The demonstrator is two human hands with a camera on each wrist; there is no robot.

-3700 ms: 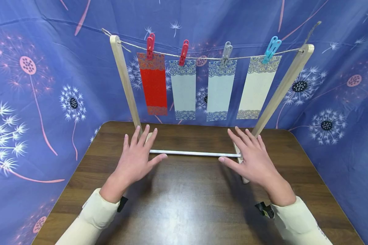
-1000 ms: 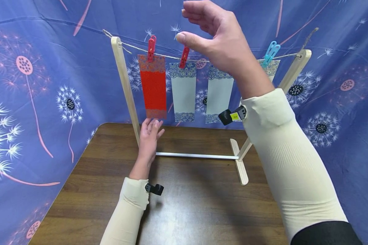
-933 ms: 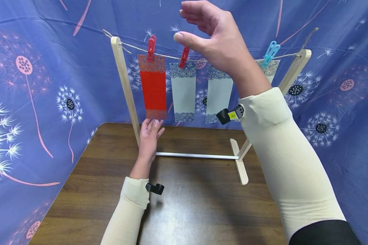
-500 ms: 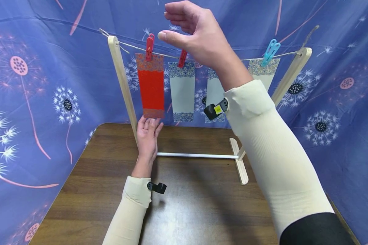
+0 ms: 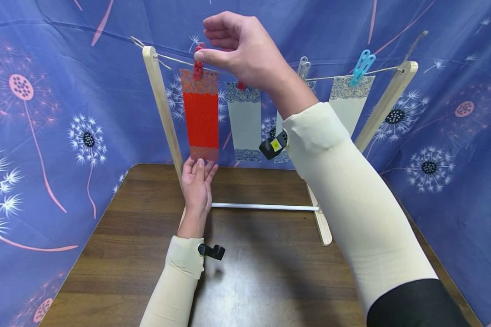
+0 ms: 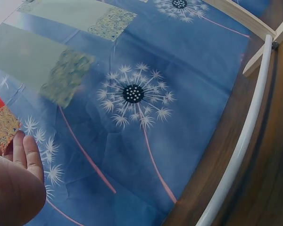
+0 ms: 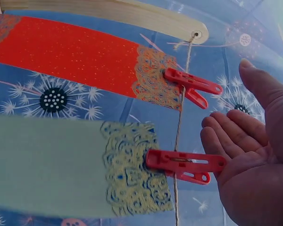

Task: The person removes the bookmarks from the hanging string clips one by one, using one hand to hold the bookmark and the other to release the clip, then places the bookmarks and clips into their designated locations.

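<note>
Four patterned-edge paper strips hang from a string, each under a clothespin. At the left end is the red paper strip (image 5: pixel 201 118), held by a red clothespin (image 7: pixel 191 84). My left hand (image 5: pixel 196 188) is at its lower edge, thumb in front and fingers behind, pinching it. My right hand (image 5: pixel 249 52) is raised beside the string with fingers loosely bent and thumb apart, holding nothing. In the right wrist view a gap shows between it and the clothespin on the red strip; a second red clothespin (image 7: pixel 184 162) lies close to its palm.
A pale strip (image 5: pixel 245 122) hangs right of the red one. Farther right are a grey clothespin (image 5: pixel 304 68) and a blue clothespin (image 5: pixel 362 68). Wooden posts (image 5: pixel 161 100) and a white rod (image 5: pixel 262 206) form the rack on the wooden table (image 5: pixel 249 281). Dandelion-print cloth surrounds it.
Both hands were spread low by the rack at first. The left hand went to the red strip's lower edge; the right rose and moved left toward the red strip's clothespin.
</note>
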